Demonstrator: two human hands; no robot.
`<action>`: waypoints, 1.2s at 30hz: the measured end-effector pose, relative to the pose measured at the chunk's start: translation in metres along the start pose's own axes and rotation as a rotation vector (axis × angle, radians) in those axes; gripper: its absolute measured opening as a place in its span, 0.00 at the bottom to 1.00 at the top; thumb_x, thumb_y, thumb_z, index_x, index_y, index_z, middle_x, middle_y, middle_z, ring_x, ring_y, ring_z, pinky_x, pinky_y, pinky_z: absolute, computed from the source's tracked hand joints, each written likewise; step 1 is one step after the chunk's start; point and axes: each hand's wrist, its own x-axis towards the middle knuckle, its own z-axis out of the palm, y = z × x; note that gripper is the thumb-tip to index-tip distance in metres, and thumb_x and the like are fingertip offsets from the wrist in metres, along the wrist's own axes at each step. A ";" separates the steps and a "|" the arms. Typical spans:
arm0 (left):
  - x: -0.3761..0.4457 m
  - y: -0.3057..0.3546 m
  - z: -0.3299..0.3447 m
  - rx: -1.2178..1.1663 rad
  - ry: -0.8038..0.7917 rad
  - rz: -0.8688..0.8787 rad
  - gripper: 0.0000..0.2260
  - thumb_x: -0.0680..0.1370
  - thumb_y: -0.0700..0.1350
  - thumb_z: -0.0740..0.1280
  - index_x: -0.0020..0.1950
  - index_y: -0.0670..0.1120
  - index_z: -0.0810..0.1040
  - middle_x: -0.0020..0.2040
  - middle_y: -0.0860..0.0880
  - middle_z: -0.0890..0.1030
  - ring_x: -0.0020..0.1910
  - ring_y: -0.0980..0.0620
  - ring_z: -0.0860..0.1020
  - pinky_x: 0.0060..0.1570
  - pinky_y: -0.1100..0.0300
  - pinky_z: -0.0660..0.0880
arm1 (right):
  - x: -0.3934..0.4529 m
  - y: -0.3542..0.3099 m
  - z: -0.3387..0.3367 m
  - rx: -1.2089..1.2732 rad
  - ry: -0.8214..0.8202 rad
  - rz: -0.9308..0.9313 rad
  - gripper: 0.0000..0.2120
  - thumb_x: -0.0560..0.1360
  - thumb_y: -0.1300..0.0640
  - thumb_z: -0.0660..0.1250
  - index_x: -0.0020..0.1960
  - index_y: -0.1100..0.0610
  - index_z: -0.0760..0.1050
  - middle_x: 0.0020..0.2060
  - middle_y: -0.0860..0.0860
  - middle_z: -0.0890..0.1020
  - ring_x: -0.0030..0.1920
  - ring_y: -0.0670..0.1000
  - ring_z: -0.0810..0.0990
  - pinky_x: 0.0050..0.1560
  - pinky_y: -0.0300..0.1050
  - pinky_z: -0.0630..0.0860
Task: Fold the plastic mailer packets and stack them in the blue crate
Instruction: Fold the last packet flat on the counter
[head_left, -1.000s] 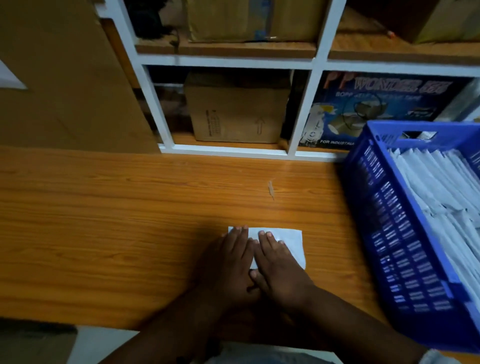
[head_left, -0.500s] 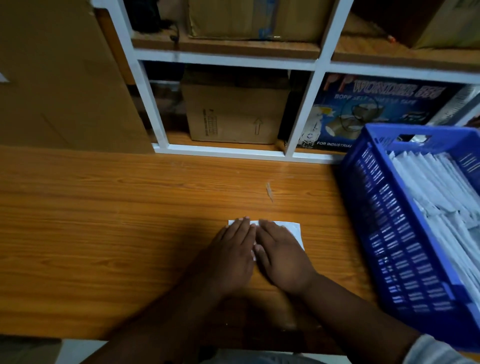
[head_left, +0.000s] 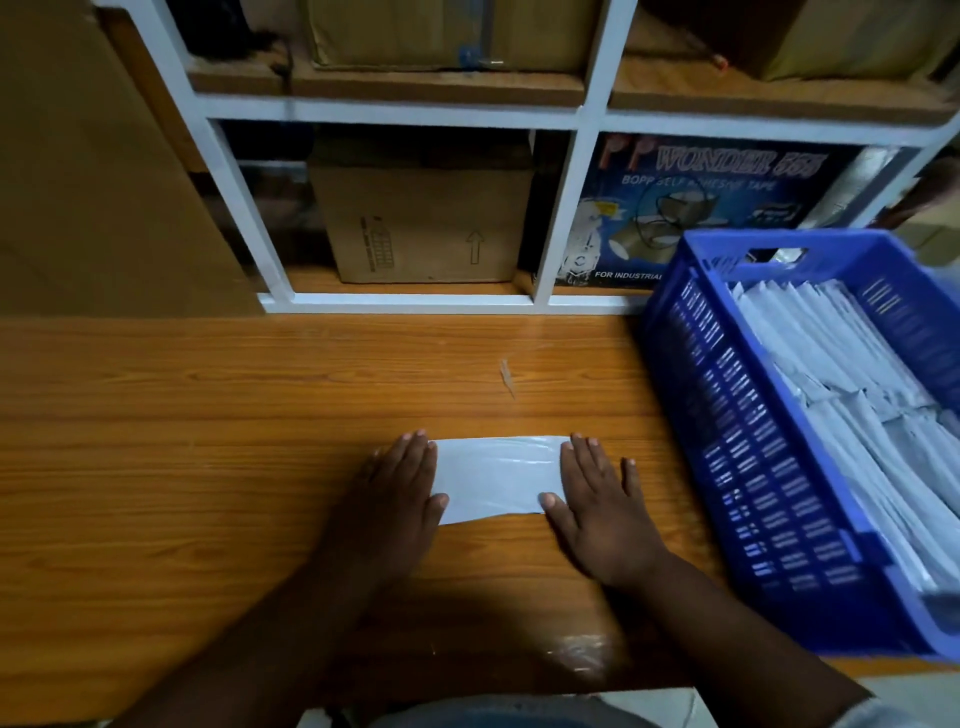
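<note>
Between the hands, a folded mailer (head_left: 493, 478) is being pressed flat on the desk (head_left: 208, 441) by the left hand (head_left: 395, 499) and right hand (head_left: 597, 509), fingers straight. Right of them, the blue crate (head_left: 737, 457) is already holding many folded mailers (head_left: 857, 395); this one is not yet being stacked.

There is a single view, from a camera worn on the person's head, looking forward and steeply down over the wooden table (head_left: 156, 467). It sits close: both forearms enter from the bottom edge, and the left hand (head_left: 384, 493) and right hand (head_left: 597, 509) lie just below the frame's centre. The wide lens bends the white shelf frame (head_left: 566, 208) across the top of the frame, and the blue crate (head_left: 753, 467) is cut off at the right edge.
</note>
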 end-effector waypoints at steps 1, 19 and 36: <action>-0.001 0.002 -0.002 -0.009 0.018 -0.016 0.30 0.85 0.57 0.54 0.83 0.42 0.68 0.84 0.43 0.65 0.84 0.41 0.62 0.77 0.36 0.66 | 0.000 -0.001 -0.003 0.016 -0.012 0.017 0.39 0.84 0.30 0.38 0.87 0.52 0.37 0.86 0.49 0.35 0.84 0.50 0.30 0.83 0.66 0.36; -0.003 -0.009 -0.004 -0.007 0.016 0.049 0.35 0.82 0.63 0.59 0.84 0.44 0.66 0.85 0.44 0.64 0.84 0.44 0.62 0.78 0.37 0.64 | 0.014 -0.021 0.002 -0.068 -0.010 -0.132 0.38 0.83 0.28 0.41 0.87 0.45 0.38 0.85 0.46 0.35 0.85 0.52 0.33 0.84 0.63 0.41; 0.003 0.027 0.008 -0.092 0.076 0.050 0.36 0.83 0.62 0.62 0.83 0.40 0.65 0.83 0.37 0.65 0.83 0.37 0.62 0.79 0.37 0.63 | 0.045 -0.054 -0.053 -0.083 0.008 0.032 0.53 0.68 0.24 0.70 0.83 0.50 0.55 0.74 0.55 0.70 0.73 0.61 0.70 0.71 0.63 0.70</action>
